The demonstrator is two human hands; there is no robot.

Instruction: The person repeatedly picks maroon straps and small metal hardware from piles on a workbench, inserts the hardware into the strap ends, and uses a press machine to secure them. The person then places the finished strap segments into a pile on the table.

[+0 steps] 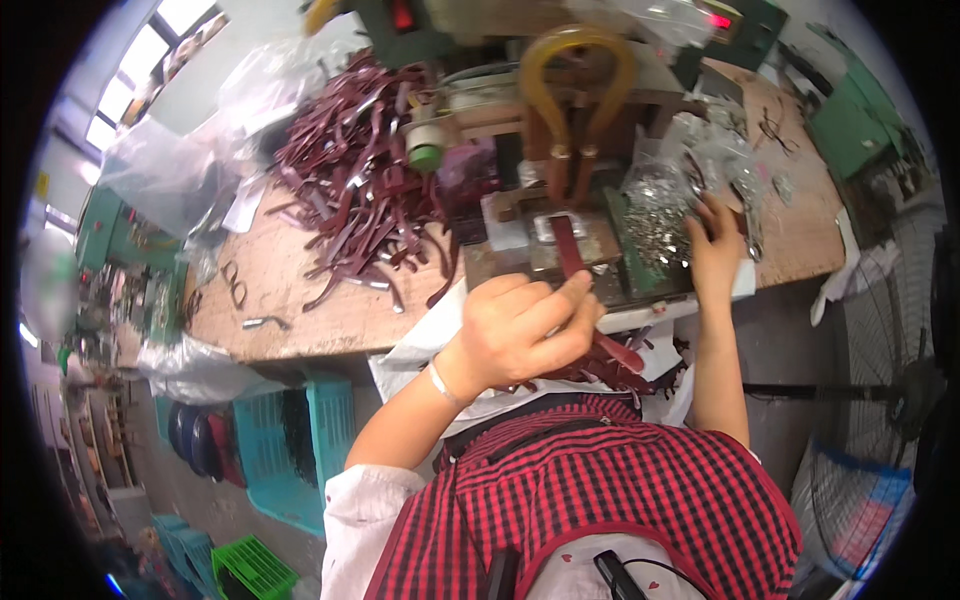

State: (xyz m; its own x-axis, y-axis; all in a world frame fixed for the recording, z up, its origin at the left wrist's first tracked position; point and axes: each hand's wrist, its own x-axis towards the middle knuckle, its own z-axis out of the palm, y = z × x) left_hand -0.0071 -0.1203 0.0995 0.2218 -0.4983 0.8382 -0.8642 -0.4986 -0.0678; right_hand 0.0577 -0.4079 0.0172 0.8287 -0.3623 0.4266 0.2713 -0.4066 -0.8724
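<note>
presently, i find the left hand (530, 325) clamped on a dark red strip (567, 245), thumb and fingers pinched together at its near end. the strip points away from the body, and its far end lies over a metal block (601, 243) on the machine, in front of a looped yellow tube (575, 38). a pale band (443, 384) circles the left wrist.

the right hand (716, 250) is noted at the near right edge of a heap of small silvery bits (655, 222), with clear plastic (641, 180) around them. its fingers are bent and a little apart; from my distant post i cannot tell whether they grip a piece.

to the left, i record a large pile of dark red strips (365, 180) spread over the wooden table (215, 325). further strips (622, 354) lie between the table edge and the checked apron (600, 480), on white cloth.

on the floor at left i log a teal basket (262, 500) and, farther down, a bright green basket (265, 568). a fan (905, 375) stands at right.
</note>
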